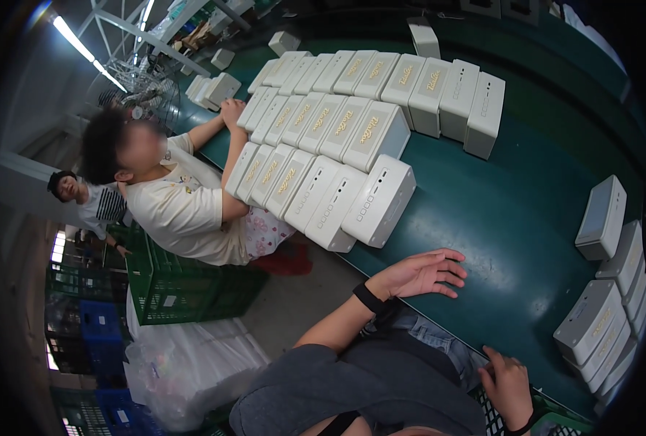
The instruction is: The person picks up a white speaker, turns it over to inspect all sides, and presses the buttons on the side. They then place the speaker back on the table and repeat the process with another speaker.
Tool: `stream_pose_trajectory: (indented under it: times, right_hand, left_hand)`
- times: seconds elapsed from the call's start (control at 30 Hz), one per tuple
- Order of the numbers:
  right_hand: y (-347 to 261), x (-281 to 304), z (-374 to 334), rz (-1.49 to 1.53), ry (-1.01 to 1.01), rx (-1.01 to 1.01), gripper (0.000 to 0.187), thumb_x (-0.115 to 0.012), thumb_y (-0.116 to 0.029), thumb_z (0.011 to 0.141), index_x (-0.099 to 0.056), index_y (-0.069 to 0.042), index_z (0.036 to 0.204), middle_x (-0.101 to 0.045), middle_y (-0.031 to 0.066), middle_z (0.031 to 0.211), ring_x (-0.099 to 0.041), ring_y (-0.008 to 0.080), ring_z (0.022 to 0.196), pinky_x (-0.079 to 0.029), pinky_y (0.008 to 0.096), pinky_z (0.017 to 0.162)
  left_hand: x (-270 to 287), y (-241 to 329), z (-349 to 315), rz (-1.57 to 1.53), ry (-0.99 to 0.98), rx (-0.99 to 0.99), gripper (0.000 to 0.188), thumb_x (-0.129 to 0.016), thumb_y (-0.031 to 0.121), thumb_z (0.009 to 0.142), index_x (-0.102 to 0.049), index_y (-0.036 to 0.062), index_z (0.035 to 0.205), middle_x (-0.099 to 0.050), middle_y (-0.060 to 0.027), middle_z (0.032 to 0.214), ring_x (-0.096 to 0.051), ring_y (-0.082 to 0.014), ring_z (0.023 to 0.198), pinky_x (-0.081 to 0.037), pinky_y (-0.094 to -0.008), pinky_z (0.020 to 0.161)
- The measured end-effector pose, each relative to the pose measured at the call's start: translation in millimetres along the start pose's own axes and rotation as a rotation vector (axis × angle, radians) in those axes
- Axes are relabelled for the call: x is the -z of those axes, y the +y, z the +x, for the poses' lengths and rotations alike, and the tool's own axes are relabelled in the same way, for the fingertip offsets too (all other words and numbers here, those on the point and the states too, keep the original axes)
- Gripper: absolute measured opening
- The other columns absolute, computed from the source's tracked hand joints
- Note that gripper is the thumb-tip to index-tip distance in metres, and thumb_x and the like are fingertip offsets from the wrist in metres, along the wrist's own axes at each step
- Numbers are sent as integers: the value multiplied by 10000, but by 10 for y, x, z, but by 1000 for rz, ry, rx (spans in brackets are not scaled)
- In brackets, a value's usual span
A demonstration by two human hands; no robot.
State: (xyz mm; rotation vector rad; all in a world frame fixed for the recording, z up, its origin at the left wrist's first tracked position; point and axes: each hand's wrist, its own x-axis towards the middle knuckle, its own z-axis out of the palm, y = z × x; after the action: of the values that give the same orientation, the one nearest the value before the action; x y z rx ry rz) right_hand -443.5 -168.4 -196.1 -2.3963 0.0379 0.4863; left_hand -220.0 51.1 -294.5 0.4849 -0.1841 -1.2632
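Note:
My left hand (423,275), with a dark band on its wrist, hangs low over the near edge of the green table (483,211). Its fingers are spread, and nothing is in them. The closest thing to it is a white box-shaped device (381,203) with buttons and ports on its face, at the near end of a block of similar devices. My right hand (508,385) is at the table's near edge, lower right. Its fingers are loosely bent and apart, with no object visible in them. Another stack of white devices (592,320) stands to its right.
Rows of white devices (323,120) fill the table's far left. A seated co-worker (185,203) leans on the table beside them; another person (90,200) is behind. Green crates (185,283) and clear plastic bags (192,363) stand on the floor at left.

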Motion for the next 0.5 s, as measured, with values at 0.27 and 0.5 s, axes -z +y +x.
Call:
stream_pose_trajectory:
  times: [0.27, 0.5]
  right_hand:
    - [-13, 31, -9, -20, 2, -6, 397, -644, -58, 758, -537, 1, 1136, -636, 123, 732, -605, 330, 691, -453, 419, 702]
    - [-17, 45, -13, -12, -3, -16, 402, -646, -57, 760, -533, 0, 1141, -628, 129, 749, -601, 333, 713, -451, 428, 713]
  left_hand:
    - [16, -11, 0, -16, 7, 20, 437, -373, 282, 1003, -357, 3, 1339, -516, -183, 1217, -544, -279, 1115, -446, -466, 951]
    - [3, -16, 13, -8, 2, 18, 431, -371, 278, 1004, -358, 9, 1341, -516, -182, 1214, -543, -279, 1115, -446, -465, 952]
